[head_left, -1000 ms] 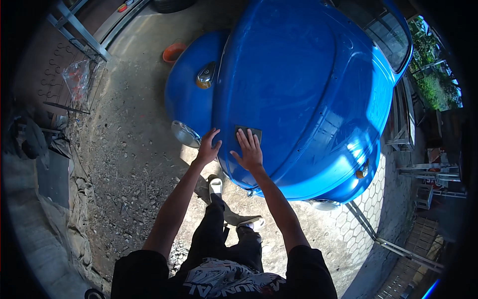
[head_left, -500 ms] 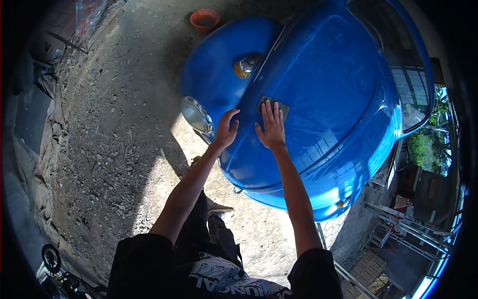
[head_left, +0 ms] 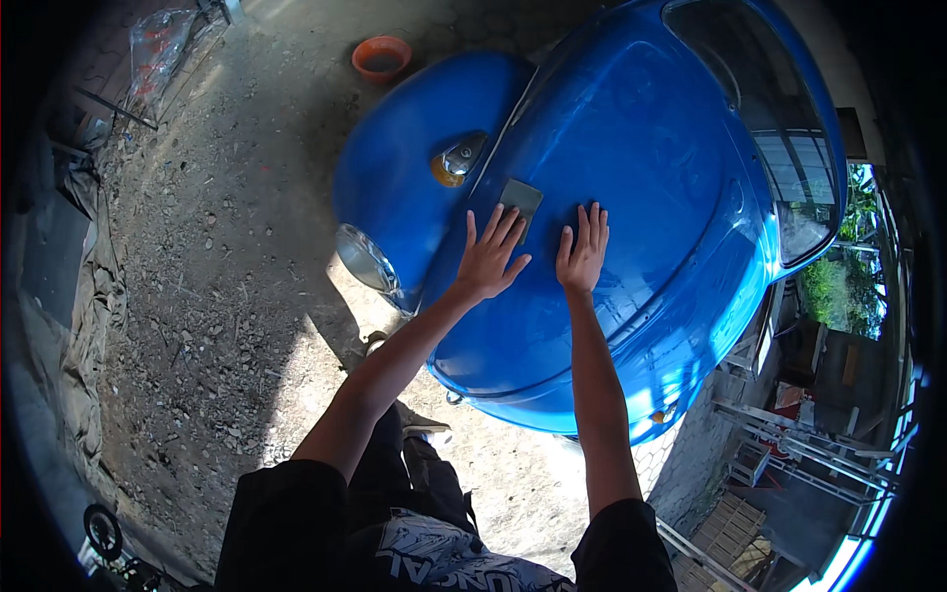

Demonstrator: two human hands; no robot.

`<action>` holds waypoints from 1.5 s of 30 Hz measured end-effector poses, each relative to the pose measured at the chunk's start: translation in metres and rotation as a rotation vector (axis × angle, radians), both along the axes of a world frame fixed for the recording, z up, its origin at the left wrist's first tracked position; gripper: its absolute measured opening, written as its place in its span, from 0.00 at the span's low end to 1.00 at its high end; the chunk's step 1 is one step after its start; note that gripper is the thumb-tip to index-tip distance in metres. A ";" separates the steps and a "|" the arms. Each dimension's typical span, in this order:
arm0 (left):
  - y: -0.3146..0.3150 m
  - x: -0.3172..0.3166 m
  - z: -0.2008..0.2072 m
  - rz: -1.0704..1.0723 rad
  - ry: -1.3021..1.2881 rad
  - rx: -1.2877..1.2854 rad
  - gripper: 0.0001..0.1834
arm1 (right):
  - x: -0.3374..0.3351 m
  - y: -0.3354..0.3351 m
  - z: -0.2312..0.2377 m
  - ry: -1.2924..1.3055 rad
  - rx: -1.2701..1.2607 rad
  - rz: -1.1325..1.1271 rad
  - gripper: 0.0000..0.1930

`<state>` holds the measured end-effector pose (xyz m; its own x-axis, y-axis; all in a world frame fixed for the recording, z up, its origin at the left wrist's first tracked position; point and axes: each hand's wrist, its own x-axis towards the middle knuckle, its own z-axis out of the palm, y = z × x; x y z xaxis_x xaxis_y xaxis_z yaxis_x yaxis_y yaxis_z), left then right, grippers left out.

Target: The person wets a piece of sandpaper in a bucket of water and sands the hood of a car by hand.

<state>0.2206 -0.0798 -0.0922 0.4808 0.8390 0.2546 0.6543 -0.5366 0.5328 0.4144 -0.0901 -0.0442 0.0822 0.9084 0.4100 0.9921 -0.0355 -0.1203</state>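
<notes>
From my remote feed I find the grey pad (head_left: 524,197) just above the middle of the frame, lying flat on the blue bonnet (head_left: 641,168) near its left edge. It is a thin rectangle, its long axis running steeply up and down the frame, with the upper end leaning slightly toward the upper right. The bonnet's nose points to the lower left, and its length runs from there up to the windscreen (head_left: 755,94) at upper right.

I see the left hand (head_left: 483,260) with fingers spread, the tips lying over the lower left part of the pad and pointing up the frame. The right hand (head_left: 582,259), just right of the pad and apart from it, is flat, fingers nearly together and thumb out; I cannot tell how firmly it meets the paint.

Half a second ago, my right hand covered the pad, and the pad's long axis lay more across the frame; now it has turned upright and my left hand has reached it. The blue fender (head_left: 404,148), the chrome-and-amber lamp (head_left: 460,158), the headlamp (head_left: 366,259) and the orange bowl (head_left: 382,41) at upper centre-left all sit a little farther left in view.
</notes>
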 end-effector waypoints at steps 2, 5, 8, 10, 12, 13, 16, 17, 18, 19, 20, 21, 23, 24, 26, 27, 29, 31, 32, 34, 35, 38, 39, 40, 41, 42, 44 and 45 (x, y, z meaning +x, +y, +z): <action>0.001 -0.014 -0.007 0.001 -0.055 -0.023 0.33 | -0.002 0.002 -0.001 0.000 0.005 -0.006 0.24; 0.005 -0.015 -0.002 0.003 -0.164 -0.075 0.29 | -0.004 0.003 0.000 -0.005 0.014 -0.014 0.24; 0.019 -0.004 0.017 0.037 -0.217 -0.264 0.28 | -0.002 0.005 0.007 -0.017 0.020 -0.015 0.24; 0.033 -0.004 0.008 0.026 -0.016 -0.056 0.33 | -0.012 0.012 0.006 0.001 0.035 0.002 0.24; 0.029 -0.003 0.002 -0.055 0.005 -0.007 0.36 | -0.012 0.010 0.003 0.007 0.028 0.006 0.25; 0.026 -0.005 0.000 -0.140 0.023 0.035 0.40 | -0.011 0.011 0.003 0.012 0.036 0.017 0.25; 0.013 -0.008 -0.007 -0.162 0.127 -0.042 0.45 | -0.007 0.007 0.002 0.009 0.030 0.012 0.26; 0.015 -0.010 -0.009 -0.150 0.128 -0.037 0.45 | -0.008 0.004 0.001 0.001 0.023 0.006 0.26; 0.018 -0.011 -0.012 -0.121 0.120 -0.054 0.47 | -0.008 0.002 0.001 -0.010 0.015 -0.001 0.26; 0.021 -0.009 -0.015 -0.094 0.110 -0.072 0.48 | -0.004 0.001 0.001 -0.014 0.017 0.007 0.26; 0.029 -0.004 -0.016 -0.090 0.107 -0.077 0.48 | -0.003 0.000 0.002 -0.020 0.006 -0.002 0.26; 0.051 0.002 -0.011 -0.026 0.062 -0.118 0.50 | -0.007 0.003 0.003 -0.022 0.002 -0.008 0.26; 0.102 0.012 -0.001 0.045 0.017 -0.161 0.52 | -0.017 0.005 0.004 -0.028 -0.025 -0.018 0.26; 0.129 0.018 0.007 0.021 -0.053 -0.153 0.53 | -0.020 0.006 0.005 -0.033 -0.028 -0.012 0.26; 0.157 0.021 0.012 -0.018 -0.134 -0.151 0.54 | -0.021 0.012 0.006 -0.050 -0.037 -0.021 0.26; 0.159 0.022 0.012 -0.050 -0.153 -0.155 0.54 | -0.020 0.010 0.006 -0.051 -0.039 -0.019 0.26; 0.140 0.016 0.006 -0.088 -0.172 -0.184 0.55 | -0.020 0.001 0.007 -0.049 -0.066 -0.025 0.25; 0.105 0.007 -0.001 -0.193 -0.164 -0.035 0.56 | -0.010 0.005 0.008 -0.065 -0.039 -0.027 0.25; 0.080 0.000 -0.003 -0.197 -0.170 -0.040 0.56 | -0.005 0.001 0.008 -0.082 -0.035 -0.043 0.25; 0.042 -0.017 -0.008 -0.335 -0.010 -0.014 0.54 | -0.002 -0.001 0.012 -0.089 -0.044 -0.057 0.25; 0.048 -0.024 -0.011 -0.333 -0.006 -0.011 0.54 | -0.007 0.002 0.011 -0.084 -0.046 -0.059 0.25; 0.075 -0.022 -0.018 -0.450 -0.044 0.022 0.51 | -0.011 -0.004 0.008 -0.080 -0.048 -0.077 0.25; 0.094 -0.008 -0.011 -0.425 -0.071 0.032 0.51 | -0.010 -0.003 0.008 -0.086 -0.047 -0.085 0.25; 0.114 0.010 -0.003 -0.402 -0.100 0.040 0.52 | -0.010 -0.002 0.007 -0.092 -0.050 -0.090 0.25; 0.142 0.018 0.001 -0.328 -0.141 0.020 0.51 | -0.019 0.003 0.005 -0.076 -0.041 -0.068 0.24; 0.167 0.025 0.006 -0.255 -0.190 -0.002 0.51 | -0.026 0.007 0.005 -0.069 -0.035 -0.049 0.24; 0.189 0.044 0.025 -0.136 -0.176 -0.111 0.52 | -0.025 0.010 0.008 -0.061 -0.034 -0.041 0.24; 0.181 0.047 0.024 -0.149 -0.178 -0.132 0.52 | -0.022 0.009 0.009 -0.053 -0.027 -0.037 0.24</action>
<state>0.2679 0.1009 -0.0680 0.5587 0.7941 0.2391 0.4629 -0.5379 0.7046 0.3925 -0.0814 -0.0355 0.0944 0.9158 0.3903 0.9950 -0.0743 -0.0662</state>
